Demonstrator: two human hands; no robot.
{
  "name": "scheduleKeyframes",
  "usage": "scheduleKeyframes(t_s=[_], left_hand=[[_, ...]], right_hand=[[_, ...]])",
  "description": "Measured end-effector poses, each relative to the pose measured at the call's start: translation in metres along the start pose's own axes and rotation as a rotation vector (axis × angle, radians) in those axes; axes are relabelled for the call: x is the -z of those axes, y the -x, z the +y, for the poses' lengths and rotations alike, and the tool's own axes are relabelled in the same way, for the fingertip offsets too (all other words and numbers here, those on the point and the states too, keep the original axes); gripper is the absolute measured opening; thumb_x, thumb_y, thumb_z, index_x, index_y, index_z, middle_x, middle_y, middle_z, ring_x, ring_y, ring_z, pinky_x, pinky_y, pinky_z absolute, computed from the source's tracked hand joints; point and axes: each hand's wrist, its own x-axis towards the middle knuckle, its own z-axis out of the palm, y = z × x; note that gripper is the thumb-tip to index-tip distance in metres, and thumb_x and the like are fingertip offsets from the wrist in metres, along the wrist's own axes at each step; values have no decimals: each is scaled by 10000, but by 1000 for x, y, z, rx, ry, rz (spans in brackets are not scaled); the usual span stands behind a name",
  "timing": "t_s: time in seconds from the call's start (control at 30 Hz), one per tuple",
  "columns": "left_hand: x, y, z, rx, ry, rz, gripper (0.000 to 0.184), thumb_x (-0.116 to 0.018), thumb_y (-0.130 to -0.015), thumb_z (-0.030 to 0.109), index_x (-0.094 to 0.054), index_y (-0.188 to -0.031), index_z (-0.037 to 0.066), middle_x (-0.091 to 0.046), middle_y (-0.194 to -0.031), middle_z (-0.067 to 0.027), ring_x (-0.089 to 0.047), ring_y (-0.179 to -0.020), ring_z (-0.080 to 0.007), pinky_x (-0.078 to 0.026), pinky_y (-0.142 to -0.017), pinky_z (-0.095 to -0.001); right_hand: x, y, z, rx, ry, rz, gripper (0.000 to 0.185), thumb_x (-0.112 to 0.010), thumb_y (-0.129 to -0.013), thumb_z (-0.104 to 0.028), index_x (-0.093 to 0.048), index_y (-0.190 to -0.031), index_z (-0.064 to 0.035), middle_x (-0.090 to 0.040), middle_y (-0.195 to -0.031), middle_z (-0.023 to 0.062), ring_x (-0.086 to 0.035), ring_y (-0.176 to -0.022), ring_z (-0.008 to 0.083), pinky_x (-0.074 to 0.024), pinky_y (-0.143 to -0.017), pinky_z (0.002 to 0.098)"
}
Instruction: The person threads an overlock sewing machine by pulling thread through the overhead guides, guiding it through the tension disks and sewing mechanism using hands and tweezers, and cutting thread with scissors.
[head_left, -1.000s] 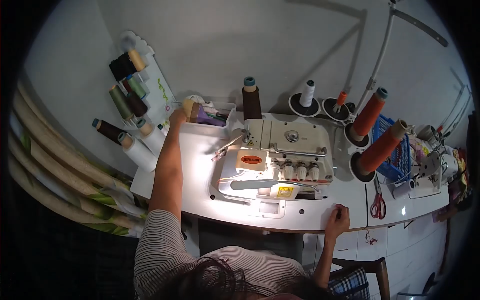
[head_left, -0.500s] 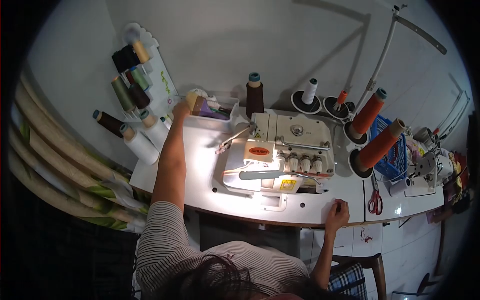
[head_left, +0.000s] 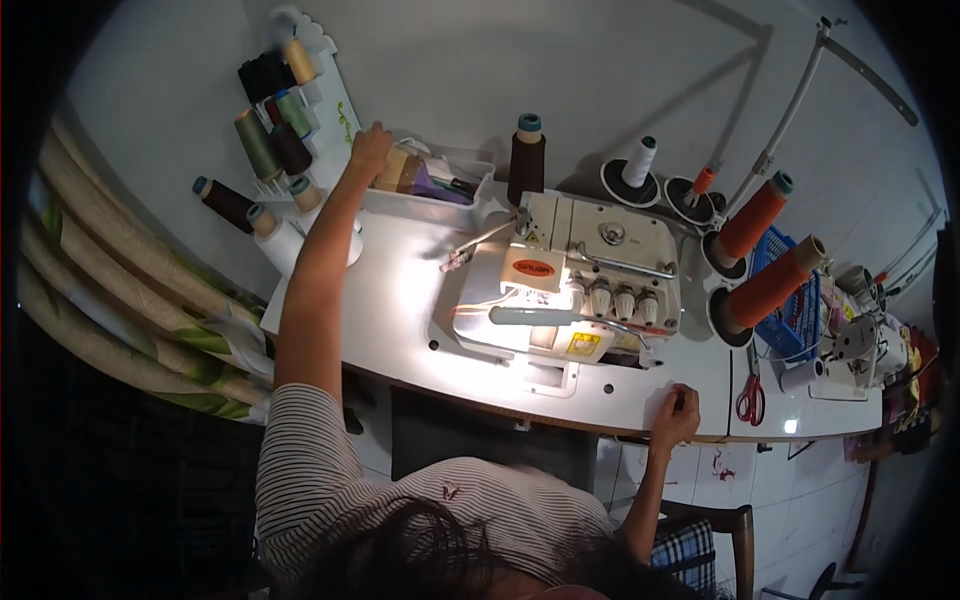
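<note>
My left hand (head_left: 371, 150) is stretched out over the left end of a clear plastic bin (head_left: 440, 211). Its fingers are curled closed, and what they hold, if anything, is hidden. Inside the bin lie a tan piece (head_left: 398, 170), a purple piece (head_left: 428, 186) and other small items. Near the table's front edge rests my right hand (head_left: 676, 415), fingers loosely curled in, with nothing visible in them. Between the two hands stands a white overlock sewing machine (head_left: 625, 243), its lamp shining on the needle area.
Thread cones stand on a white rack (head_left: 335, 100) at the left. Behind the machine are a dark brown cone (head_left: 527, 165) and a white cone (head_left: 640, 160). Orange cones (head_left: 770, 285), a blue basket (head_left: 800, 320) and red-handled scissors (head_left: 750, 398) sit right. A curtain (head_left: 130, 300) hangs left.
My left hand has lifted and shifted slightly up beside the bin's left end. The whole view has tilted a little. My right hand stays at the table edge.
</note>
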Motion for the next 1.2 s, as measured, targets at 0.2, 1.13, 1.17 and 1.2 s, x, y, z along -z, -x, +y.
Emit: scheduleKeyframes(t_s=[0.2, 1.13, 1.17, 1.2], left_hand=[[45, 26, 16, 24, 273, 119, 169, -607, -705, 9, -592, -873, 27, -494, -1017, -200, -601, -844, -371, -502, -713, -441], [207, 344, 195, -84, 1532, 211, 98, -625, -792, -10, -616, -888, 7, -614, -863, -80, -613, -799, -191, -493, -684, -260], [207, 335, 190, -114, 1454, 340, 89, -637, -784, -2, -627, -870, 17, -617, -848, -85, -620, -785, -218, -491, -679, -278], [212, 327, 187, -64, 1540, 373, 100, -644, -780, 0, -618, -875, 8, -622, -826, -86, -619, -776, -223, -471, -689, -286]], right_hand=[[0, -1, 0, 19, 20, -5, 116, -540, -757, -59, -619, -838, -34, -600, -766, 105, -592, -645, 263, -462, -591, 353], [-10, 86, -172, -431, -1217, -741, 254, -423, -951, -220, -541, -813, -42, -561, -778, 32, -511, -694, 92, -401, -681, 223], [-7, 82, -167, -326, -1186, -682, 261, -413, -952, -211, -526, -796, -35, -555, -777, 43, -513, -706, 101, -402, -698, 227], [-2, 77, -164, -224, -1149, -626, 269, -403, -952, -203, -510, -779, -28, -549, -776, 54, -516, -717, 111, -403, -714, 231]])
